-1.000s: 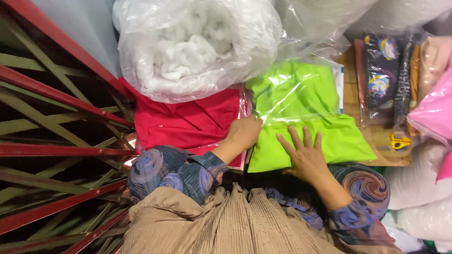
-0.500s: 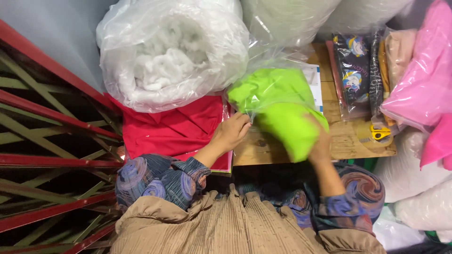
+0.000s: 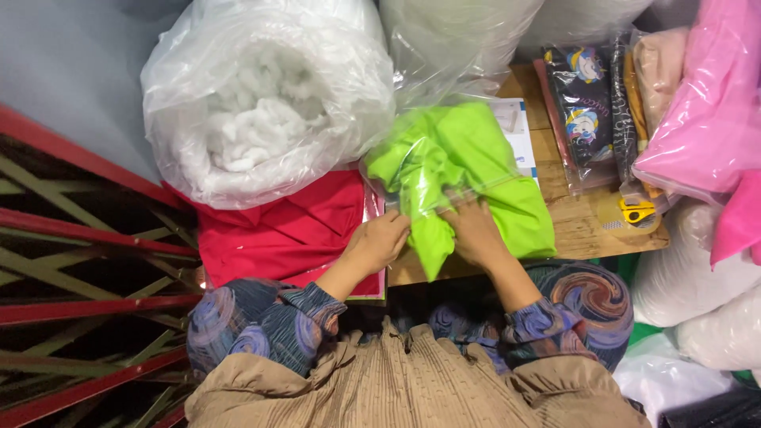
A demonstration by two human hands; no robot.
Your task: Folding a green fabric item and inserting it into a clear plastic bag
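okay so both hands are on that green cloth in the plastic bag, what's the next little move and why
Probably ease the loose end of the green cloth up into the clear bag. Both the left hand and the right hand grip it at the bag's mouth, and part of it hangs outside.

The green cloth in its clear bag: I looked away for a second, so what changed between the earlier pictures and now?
The green cloth lay flat under both palms; now it is bunched up, with the left hand and right hand gripping its near edge. The clear bag has crumpled around it. The red cloth, the big bag of white stuffing and the wooden table stayed put.
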